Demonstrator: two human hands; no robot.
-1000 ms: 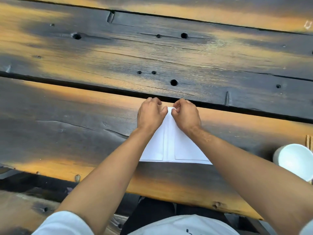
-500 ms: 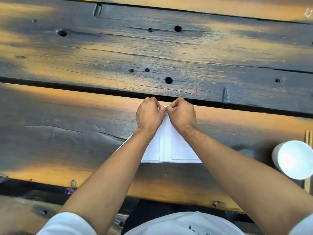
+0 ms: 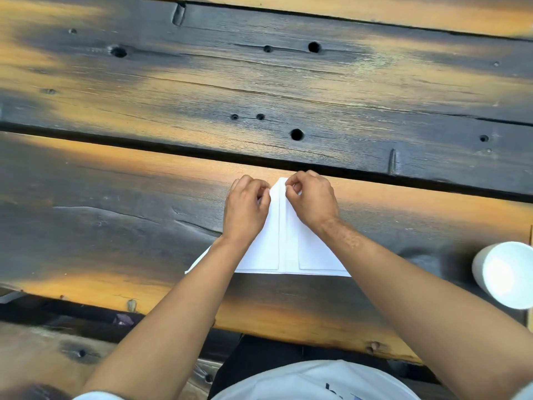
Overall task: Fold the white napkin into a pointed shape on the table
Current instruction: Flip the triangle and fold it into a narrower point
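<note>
The wooden tabletop (image 3: 144,226) carries a white napkin (image 3: 288,249), folded to a point, lying under both hands. The left hand (image 3: 246,209) and right hand (image 3: 313,202) pinch its tip with curled fingers. A white cup (image 3: 504,274) stands well right of them.

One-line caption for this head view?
Both hands, left hand and right hand, pinch the pointed top of a white napkin on a wooden table.

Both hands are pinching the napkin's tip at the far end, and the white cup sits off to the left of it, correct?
Not quite. The head view shows the left hand and right hand at the napkin tip, but the cup sits to the right.
</note>
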